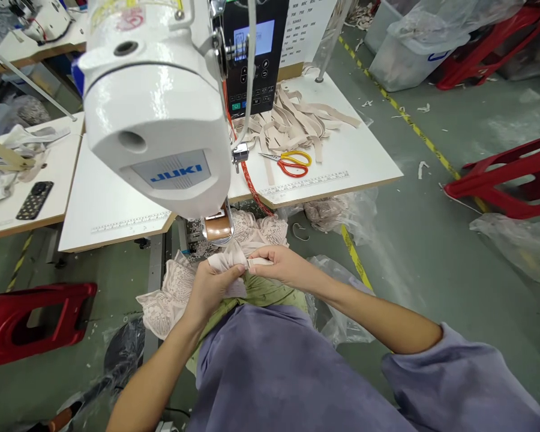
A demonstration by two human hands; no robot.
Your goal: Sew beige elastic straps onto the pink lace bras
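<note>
A pale beige lace bra (168, 297) hangs over my lap, below the head of the white sewing machine (162, 120). My left hand (213, 285) is closed on the gathered band of the bra, thumb on top. Close beside it, my right hand (279, 267) pinches a beige strap (261, 261) between thumb and fingers. The fingertips of both hands nearly meet, and a small fitting seems to sit between them, too small to make out. More beige lace (252, 228) lies just beyond my hands, under the machine head.
Scissors (292, 163) and a pile of beige straps (297, 120) lie on the white table (342, 153), by a control panel (256, 60). A phone (35, 200) rests on the left table. Red stools (513, 180) and plastic bins (414, 54) stand on the floor.
</note>
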